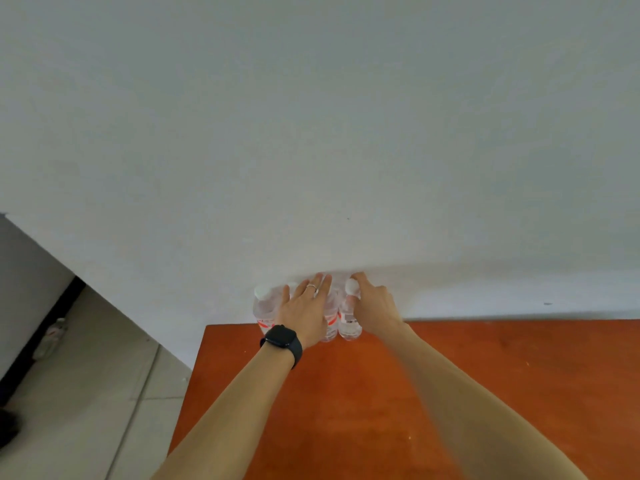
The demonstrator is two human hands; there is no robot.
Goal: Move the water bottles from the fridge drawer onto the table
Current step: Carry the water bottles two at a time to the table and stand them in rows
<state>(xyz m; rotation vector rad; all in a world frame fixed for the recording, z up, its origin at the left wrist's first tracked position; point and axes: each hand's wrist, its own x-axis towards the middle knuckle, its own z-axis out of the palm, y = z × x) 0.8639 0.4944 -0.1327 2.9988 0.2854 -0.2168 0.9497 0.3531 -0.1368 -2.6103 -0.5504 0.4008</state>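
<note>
One white wall (pixel 311 133) is seen behind an orange table (pixel 485 393), with three water bottles (pixel 263 306) stood upright at the table's far edge. The middle bottle (pixel 330 323) is covered by the straight-fingered left hand (pixel 304 313); the rightmost bottle (pixel 349 325) is gripped near its cap by the right hand (pixel 375 310). Red-marked labels (pixel 265 322) are blurred and cannot be read.

I can read no text from here: the labels (pixel 350 320) on the water bottles (pixel 262 306) show red and white patches, their print too blurred.
</note>
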